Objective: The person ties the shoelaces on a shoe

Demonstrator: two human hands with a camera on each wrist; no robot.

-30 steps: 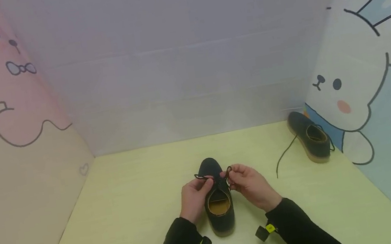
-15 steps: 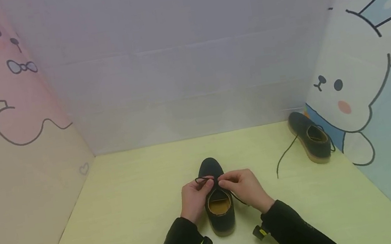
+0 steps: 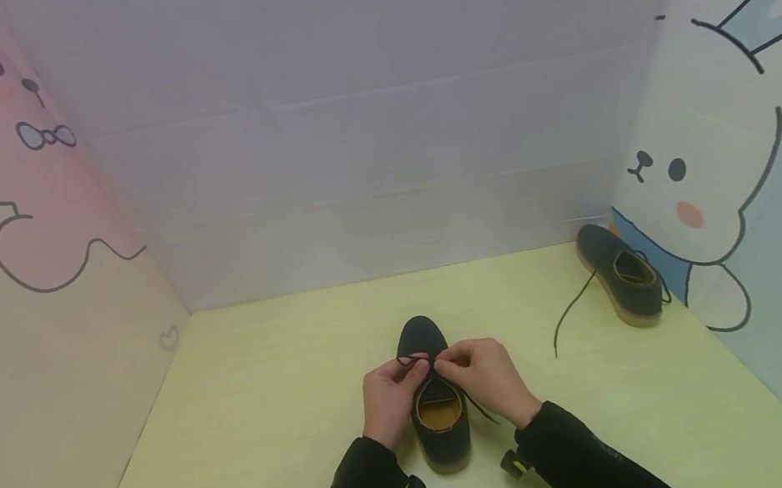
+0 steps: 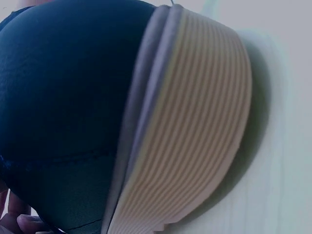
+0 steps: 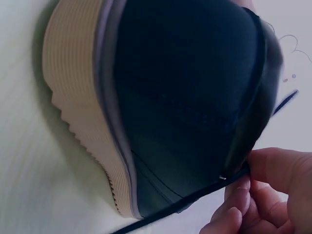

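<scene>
A dark shoe point(image 3: 420, 334) with a tan sole stands upright on the table, toe pointing away. My left hand point(image 3: 389, 400) is at its left side, thumb and forefinger pinching a black shoelace point(image 3: 406, 359) that shows as a small loop. From the right, my right hand point(image 3: 489, 379) pinches the lacing close to the left fingertips. A loose lace end trails below it along the shoe's right side. In the right wrist view, the lace point(image 5: 195, 196) runs under my right thumb point(image 5: 278, 168). The left wrist view shows mostly the shoe's heel point(image 4: 190, 97), with some fingertips point(image 4: 31, 224) at the lower left.
A second dark shoe point(image 3: 619, 275) sits at the back right by the rabbit-printed wall point(image 3: 699, 172), its lace point(image 3: 571, 308) stretched over the pale yellow table point(image 3: 270, 397). A grey wall point(image 3: 361, 147) closes off the back and a printed one point(image 3: 51, 202) the left.
My right hand has come down and left from the shoe's right side to its middle, and a lace end now trails beneath it. My left hand has barely moved; its loop looks smaller.
</scene>
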